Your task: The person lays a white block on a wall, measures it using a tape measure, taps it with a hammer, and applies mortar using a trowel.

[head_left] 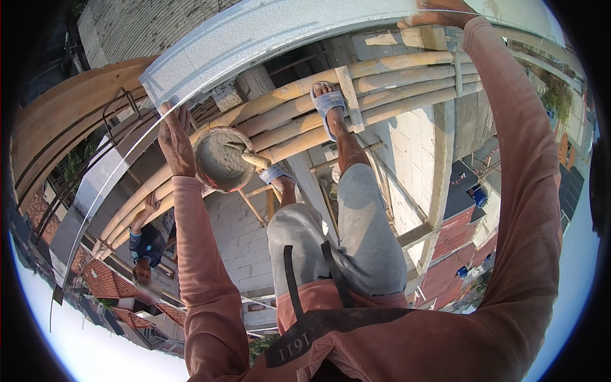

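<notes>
A long white lightweight concrete block [254, 48] stretches across the top of the view. Its left lower corner is gripped by my left hand [176, 143], fingertips against the edge beside a taut white string [121, 162]. My right hand [439, 15] grips the block toward its right end, with part of the hand cut off by the upper edge. Just right of my left wrist stands a round bucket [202, 173] of grey mortar [219, 153]. A trowel with a pale handle [256, 160] rests in it, its blade partly sunk in the mortar.
My slippered feet [329, 105] stand on bamboo poles [407, 79] joined by a wooden crosspiece [350, 99]. Far below are a block wall [245, 245] and red roofs [455, 239]. Another person [149, 245] is lower down at left. Steel bars [70, 175] run at far left.
</notes>
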A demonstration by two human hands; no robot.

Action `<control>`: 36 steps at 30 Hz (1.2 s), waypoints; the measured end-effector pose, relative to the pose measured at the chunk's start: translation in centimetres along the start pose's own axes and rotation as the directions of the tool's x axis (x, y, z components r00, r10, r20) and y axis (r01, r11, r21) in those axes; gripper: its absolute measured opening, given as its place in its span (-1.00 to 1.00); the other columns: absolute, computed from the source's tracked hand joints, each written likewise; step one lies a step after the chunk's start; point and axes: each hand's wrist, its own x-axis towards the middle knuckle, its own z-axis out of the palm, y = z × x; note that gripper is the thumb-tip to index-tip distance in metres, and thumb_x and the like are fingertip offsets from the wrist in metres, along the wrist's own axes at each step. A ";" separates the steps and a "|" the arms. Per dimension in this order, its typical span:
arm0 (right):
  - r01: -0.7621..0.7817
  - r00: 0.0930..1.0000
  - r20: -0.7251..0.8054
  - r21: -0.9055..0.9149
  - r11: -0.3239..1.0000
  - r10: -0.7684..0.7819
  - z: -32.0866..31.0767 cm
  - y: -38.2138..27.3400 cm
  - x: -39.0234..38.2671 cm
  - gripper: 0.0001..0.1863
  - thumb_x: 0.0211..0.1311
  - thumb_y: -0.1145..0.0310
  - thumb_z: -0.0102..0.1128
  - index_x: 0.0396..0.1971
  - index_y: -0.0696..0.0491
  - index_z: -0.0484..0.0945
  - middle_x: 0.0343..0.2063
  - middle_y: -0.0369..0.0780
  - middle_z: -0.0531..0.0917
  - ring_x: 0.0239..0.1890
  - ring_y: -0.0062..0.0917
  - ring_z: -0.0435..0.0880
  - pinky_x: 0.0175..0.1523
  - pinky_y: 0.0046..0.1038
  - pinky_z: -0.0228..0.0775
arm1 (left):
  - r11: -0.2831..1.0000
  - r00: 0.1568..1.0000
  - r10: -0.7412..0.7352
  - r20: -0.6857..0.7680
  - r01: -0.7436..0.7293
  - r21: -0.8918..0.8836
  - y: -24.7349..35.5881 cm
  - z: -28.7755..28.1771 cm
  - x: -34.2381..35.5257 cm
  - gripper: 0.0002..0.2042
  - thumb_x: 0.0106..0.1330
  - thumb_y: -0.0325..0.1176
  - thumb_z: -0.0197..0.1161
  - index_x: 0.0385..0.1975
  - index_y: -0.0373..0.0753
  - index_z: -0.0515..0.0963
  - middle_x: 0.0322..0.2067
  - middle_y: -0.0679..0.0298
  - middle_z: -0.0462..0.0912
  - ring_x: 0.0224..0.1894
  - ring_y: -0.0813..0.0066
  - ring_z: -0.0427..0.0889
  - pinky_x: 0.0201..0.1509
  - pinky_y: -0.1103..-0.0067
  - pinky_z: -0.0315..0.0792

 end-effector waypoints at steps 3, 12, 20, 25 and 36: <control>0.002 1.000 -0.001 0.002 1.000 -0.002 0.1 0.0 -0.4 0.20 -0.13 -0.17 0.50 0.50 -0.37 -0.08 0.52 -0.24 -0.04 0.55 -0.28 -0.07 0.55 0.15 -0.41 | 1.000 1.000 -0.004 0.009 0.004 -0.016 -0.3 -0.2 0.2 -0.13 0.43 0.22 0.02 0.35 -0.57 0.12 0.29 -0.12 0.30 0.34 0.09 0.37 0.42 0.34 0.34; 0.019 0.999 -0.032 -0.009 1.000 -0.019 0.3 0.9 0.0 0.19 -0.11 -0.20 0.47 0.50 -0.36 -0.08 0.52 -0.22 -0.03 0.54 -0.26 -0.06 0.54 0.17 -0.39 | 0.998 0.999 -0.037 0.004 0.037 -0.053 -0.1 0.4 -0.2 -0.15 0.42 0.18 0.08 0.33 -0.57 0.14 0.31 -0.13 0.27 0.34 0.06 0.36 0.45 0.33 0.28; 0.047 0.997 -0.052 -0.028 0.998 -0.049 0.7 0.8 1.0 0.18 -0.10 -0.22 0.46 0.50 -0.35 -0.08 0.52 -0.21 -0.03 0.54 -0.23 -0.06 0.53 0.20 -0.38 | 0.999 0.999 -0.022 -0.030 0.020 -0.048 -0.1 0.2 -0.6 -0.20 0.44 0.16 0.07 0.30 -0.58 0.21 0.27 -0.13 0.33 0.32 0.07 0.40 0.43 0.33 0.31; 0.059 0.995 -0.075 -0.045 0.997 -0.063 0.8 1.1 2.1 0.18 -0.09 -0.23 0.45 0.49 -0.34 -0.08 0.52 -0.21 -0.03 0.54 -0.21 -0.05 0.52 0.21 -0.36 | 0.997 0.999 -0.020 -0.049 0.016 -0.076 0.3 0.9 -1.3 -0.23 0.45 0.14 0.05 0.27 -0.58 0.26 0.26 -0.13 0.35 0.33 0.11 0.39 0.42 0.36 0.35; -0.211 0.965 -0.168 -0.050 0.976 0.200 -3.2 -7.0 -0.8 0.19 -0.04 -0.16 0.43 0.51 -0.17 -0.13 0.49 -0.29 0.02 0.54 -0.37 -0.09 0.55 0.05 -0.23 | 0.870 0.967 -0.251 -0.038 0.208 -0.447 1.1 2.7 -2.1 -0.41 0.39 0.14 0.18 0.20 -0.19 0.34 0.08 0.29 0.44 0.17 0.44 0.48 0.31 0.43 0.35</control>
